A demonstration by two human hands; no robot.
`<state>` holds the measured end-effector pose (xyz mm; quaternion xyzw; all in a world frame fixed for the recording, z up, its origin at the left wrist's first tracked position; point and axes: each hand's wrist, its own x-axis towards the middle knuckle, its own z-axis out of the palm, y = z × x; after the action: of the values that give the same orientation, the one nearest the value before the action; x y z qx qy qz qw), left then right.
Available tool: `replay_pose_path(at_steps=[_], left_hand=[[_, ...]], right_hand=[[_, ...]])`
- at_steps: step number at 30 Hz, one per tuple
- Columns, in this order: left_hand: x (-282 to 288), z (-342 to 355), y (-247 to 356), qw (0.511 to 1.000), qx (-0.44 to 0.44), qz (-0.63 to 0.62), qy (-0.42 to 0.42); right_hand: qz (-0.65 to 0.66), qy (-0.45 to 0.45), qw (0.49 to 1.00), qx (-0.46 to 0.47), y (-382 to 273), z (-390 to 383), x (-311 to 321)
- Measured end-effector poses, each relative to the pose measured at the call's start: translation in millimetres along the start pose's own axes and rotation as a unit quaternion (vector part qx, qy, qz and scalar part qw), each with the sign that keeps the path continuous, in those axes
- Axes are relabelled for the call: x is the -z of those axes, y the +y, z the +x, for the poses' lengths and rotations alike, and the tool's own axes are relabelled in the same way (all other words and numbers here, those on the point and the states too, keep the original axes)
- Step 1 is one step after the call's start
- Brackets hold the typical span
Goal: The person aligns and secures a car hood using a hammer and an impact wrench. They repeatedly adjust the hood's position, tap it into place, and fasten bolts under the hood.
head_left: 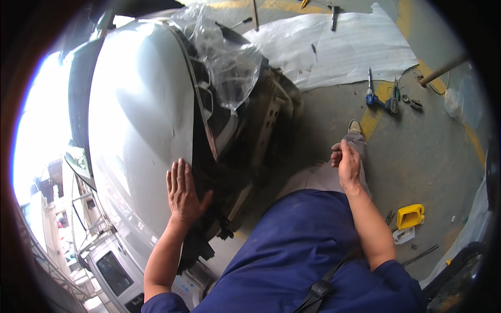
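My left hand (pixel 183 193) lies with outstretched fingers on the dented edge of a silver-white hood (pixel 151 120) of a vehicle. Its thumb is spread away toward the dark gap beside the panel. Creases and a shallow dent run across the hood above the fingertips. Next to it, the vehicle's front end is stripped, showing a metal bracket with holes (pixel 270 112) and a dark interior. Clear plastic film (pixel 229 68) drapes over part of it. My right hand (pixel 348 163) hangs in front of my leg, fingers loosely bent and apart, with nothing visible in it.
A white sheet (pixel 334 47) lies on the floor with a hammer (pixel 334 18) on it. Nearby are a blue power tool (pixel 381 100) and pliers (pixel 412 101). A yellow cut-open jug (pixel 410 215) stands at right; a pole (pixel 443 70) leans in. Another vehicle (pixel 112 268) is behind at lower left.
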<state>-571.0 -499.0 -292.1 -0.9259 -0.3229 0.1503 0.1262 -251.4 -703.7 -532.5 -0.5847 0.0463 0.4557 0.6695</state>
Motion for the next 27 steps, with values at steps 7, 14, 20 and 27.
replay_pose_path(at_steps=[7, 14, 20, 27], left_hand=[[22, 62, -16, 0.999, -0.033, -0.017, -0.007], [30, 219, -55, 0.996, 0.004, 0.042, 0.082], [42, 261, -43, 0.997, 0.016, 0.065, 0.036], [60, 341, -106, 0.996, 0.031, 0.08, -0.007]], right_hand=[[0.063, 0.056, 0.996, 0.023, -8, 9, 34], [-0.005, 0.022, 1.0, -0.004, -13, 28, 22], [-0.02, 0.024, 0.998, -0.051, -27, 70, 6], [-0.037, 0.031, 0.997, -0.063, -74, 132, 7]])
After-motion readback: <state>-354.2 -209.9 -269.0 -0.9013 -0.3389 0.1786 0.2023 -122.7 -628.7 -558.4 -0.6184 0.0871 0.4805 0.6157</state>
